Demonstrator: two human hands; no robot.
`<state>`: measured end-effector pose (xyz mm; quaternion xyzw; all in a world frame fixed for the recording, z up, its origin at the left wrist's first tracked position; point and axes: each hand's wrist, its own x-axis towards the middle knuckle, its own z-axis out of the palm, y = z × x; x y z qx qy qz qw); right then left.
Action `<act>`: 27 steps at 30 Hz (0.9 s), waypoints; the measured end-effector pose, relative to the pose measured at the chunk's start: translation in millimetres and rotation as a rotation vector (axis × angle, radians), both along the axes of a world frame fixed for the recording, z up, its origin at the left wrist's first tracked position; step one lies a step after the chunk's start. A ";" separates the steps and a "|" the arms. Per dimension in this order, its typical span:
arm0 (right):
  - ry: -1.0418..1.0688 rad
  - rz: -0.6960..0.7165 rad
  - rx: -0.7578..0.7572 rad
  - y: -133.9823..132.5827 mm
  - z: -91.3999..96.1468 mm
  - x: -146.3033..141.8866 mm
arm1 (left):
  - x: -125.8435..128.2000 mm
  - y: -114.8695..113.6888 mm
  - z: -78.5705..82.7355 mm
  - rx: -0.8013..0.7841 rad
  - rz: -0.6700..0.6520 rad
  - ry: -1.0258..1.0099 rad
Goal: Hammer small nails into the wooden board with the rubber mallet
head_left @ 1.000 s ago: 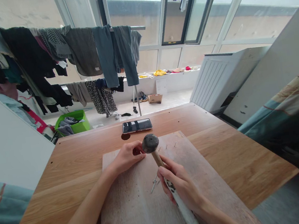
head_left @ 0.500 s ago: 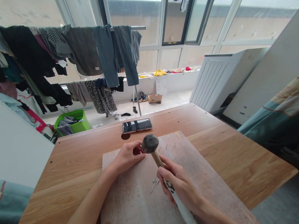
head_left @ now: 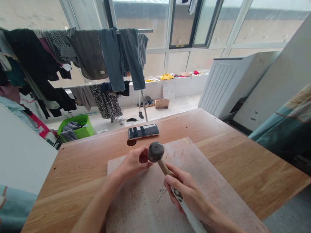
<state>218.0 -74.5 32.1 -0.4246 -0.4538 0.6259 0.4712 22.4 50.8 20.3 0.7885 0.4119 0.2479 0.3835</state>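
Note:
My right hand (head_left: 186, 187) is wrapped around the handle of a hammer (head_left: 156, 152), whose dark, blunt head hangs above the far part of a worn wooden board (head_left: 137, 218). Right beside that head, my left hand (head_left: 135, 161) rests at the board with thumb and fingers curled into a pinch. The hammer head hides whatever the fingertips may hold. To the right of the head, several thin nails (head_left: 173, 153) stand up from the board in a row. A few loose nails (head_left: 160, 194) lie on the board, just left of my right hand.
Under the board is a wooden table (head_left: 218, 138), with a phone (head_left: 143, 131) near its far edge beside a round dark hole (head_left: 132, 142). Beyond stand a clothes-laden drying rack (head_left: 147, 30), a green basket (head_left: 85, 131) and a white washboard-like unit (head_left: 225, 80). A curtain (head_left: 295, 109) hangs at right.
Both hands and the hammer keep nearly the same place over the board. The whole view has shifted very slightly.

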 end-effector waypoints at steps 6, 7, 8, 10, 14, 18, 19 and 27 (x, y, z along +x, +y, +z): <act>0.053 -0.215 -0.006 3.1 8.2 6.3 | 5.0 -19.5 31.9 0.234 -0.075 0.333; 0.056 -0.244 -0.002 3.4 9.0 7.9 | 10.3 -26.6 38.3 0.257 -0.126 0.393; 0.058 -0.262 0.002 3.6 9.5 9.3 | 16.5 -34.1 43.6 0.272 -0.176 0.442; 0.055 -0.276 0.005 3.6 9.8 11.1 | 29.6 -48.4 49.2 0.294 -0.264 0.520; 0.046 -0.271 0.001 3.2 7.9 10.4 | 47.7 -65.4 41.6 0.328 -0.348 0.623; 0.035 -0.248 0.007 2.3 5.4 8.0 | 50.2 -67.8 32.9 0.389 -0.377 0.598; 0.032 -0.244 0.009 2.0 5.3 7.6 | 49.5 -67.5 33.2 0.401 -0.385 0.595; 0.018 -0.264 0.036 1.1 4.7 7.1 | 40.1 -65.6 36.5 0.415 -0.340 0.716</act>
